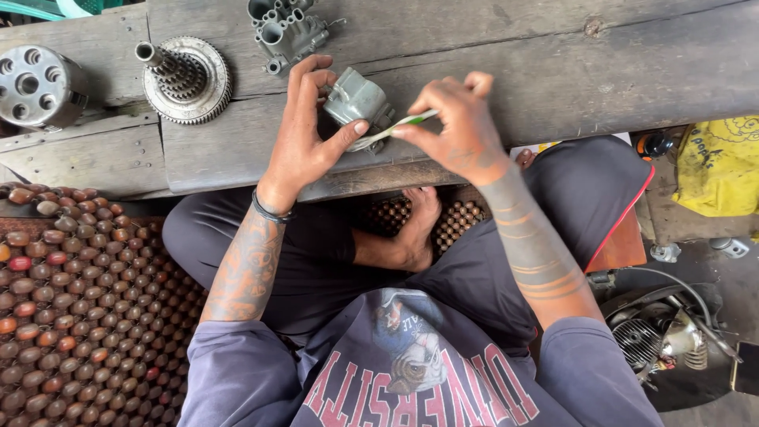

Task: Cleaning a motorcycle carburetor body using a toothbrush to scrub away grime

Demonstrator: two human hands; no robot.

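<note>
On the wooden bench [553, 71], left hand [304, 134] grips a grey metal part [356, 99] — right hand [458, 119] pinches a thin green-white stick [399, 125] against it; gear [186, 79] well apart.

I think this is a small repair workshop for engines. On the rough wooden tabletop [553, 71] I see a toothed gear on a shaft [186, 79], a round metal part with holes [35, 83] and a grey metal casting [286, 32]. A small engine [656, 336] sits on the floor.
</note>
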